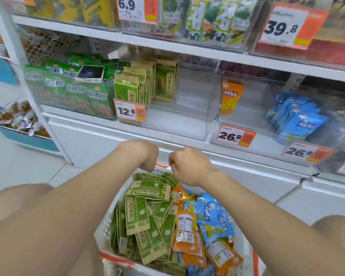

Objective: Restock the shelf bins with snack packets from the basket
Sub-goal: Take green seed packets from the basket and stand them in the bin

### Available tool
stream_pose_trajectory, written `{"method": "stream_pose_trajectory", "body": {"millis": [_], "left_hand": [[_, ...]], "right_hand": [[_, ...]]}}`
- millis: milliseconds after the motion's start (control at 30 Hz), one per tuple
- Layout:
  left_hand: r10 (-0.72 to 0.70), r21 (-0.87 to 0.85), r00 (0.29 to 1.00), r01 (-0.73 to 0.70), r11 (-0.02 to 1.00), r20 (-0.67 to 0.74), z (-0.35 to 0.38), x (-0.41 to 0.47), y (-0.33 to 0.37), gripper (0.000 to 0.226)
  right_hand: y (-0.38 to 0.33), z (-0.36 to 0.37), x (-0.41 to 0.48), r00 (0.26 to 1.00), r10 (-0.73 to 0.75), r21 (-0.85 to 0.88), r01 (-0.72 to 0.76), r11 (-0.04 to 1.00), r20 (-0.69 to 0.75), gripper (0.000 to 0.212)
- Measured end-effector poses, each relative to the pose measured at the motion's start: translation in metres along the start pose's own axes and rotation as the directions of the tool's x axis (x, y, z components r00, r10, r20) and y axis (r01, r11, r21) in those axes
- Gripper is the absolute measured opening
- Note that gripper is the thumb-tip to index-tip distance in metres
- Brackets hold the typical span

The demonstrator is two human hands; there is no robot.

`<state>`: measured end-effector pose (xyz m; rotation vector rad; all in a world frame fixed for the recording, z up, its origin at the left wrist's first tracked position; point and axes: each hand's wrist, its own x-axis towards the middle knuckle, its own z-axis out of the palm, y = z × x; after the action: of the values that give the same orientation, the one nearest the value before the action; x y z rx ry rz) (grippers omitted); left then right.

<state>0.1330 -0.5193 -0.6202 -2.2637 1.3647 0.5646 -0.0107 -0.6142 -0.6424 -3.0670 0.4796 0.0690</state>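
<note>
Shop aisle with pale floor tiles (18, 168) and white shelving (167, 47). Nearest, between two bare knees: a white basket (106, 226) with orange trim, heaped with snack packets — green-and-tan packets (136, 214) on its left side, orange packets (185, 234) in the middle, blue packets (213, 216) on the right. Above the basket's far rim, both hands lowered, backs to the camera: left hand (142, 156) bent down at the wrist, fingers curled under and hidden, so cannot tell whether holding anything; right hand (187, 166) just beside it, fingers folded inward over the topmost green-and-tan packets, grasp likewise impossible to tell. Beyond the hands, a row of clear shelf bins: leftmost bin full of bright green bags (68, 90) with a phone (91, 73) lying on top; next bin (187, 108) with upright green-and-tan packs (147, 84) crowded at its left end, remainder bare, price tag 12.8 (130, 111) on its front; further right a single orange pouch (231, 96) standing against a bin wall, tag 26.8 (235, 135) below; then blue pouches (295, 116) leaning in a row. Top shelf: seaweed packs (213, 18), tags 6.9 (136, 8) and 39.8 (287, 26). Far left, a blue-sided tub (28, 140) of wrapped sweets (16, 116).
</note>
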Motion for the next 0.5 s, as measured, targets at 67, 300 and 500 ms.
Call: {"method": "stream_pose_trajectory", "body": {"millis": [67,300,500], "left_hand": [[0.03,0.066,0.996,-0.036,0.997,0.078,0.02,0.003,0.016,0.014],[0.247,0.222,0.906,-0.334,0.916,0.344,0.105,-0.002,0.073,0.057],[0.355,0.182,0.84,-0.457,0.87,0.411,0.136,-0.002,0.096,0.081]], "right_hand": [[-0.004,0.017,-0.017,0.987,-0.046,-0.082,0.059,0.995,0.153,0.02],[-0.014,0.065,-0.06,0.87,-0.027,-0.098,0.086,0.991,0.492,0.026],[-0.022,0.084,-0.07,0.803,-0.024,-0.104,0.107,0.989,0.596,0.01]]}}
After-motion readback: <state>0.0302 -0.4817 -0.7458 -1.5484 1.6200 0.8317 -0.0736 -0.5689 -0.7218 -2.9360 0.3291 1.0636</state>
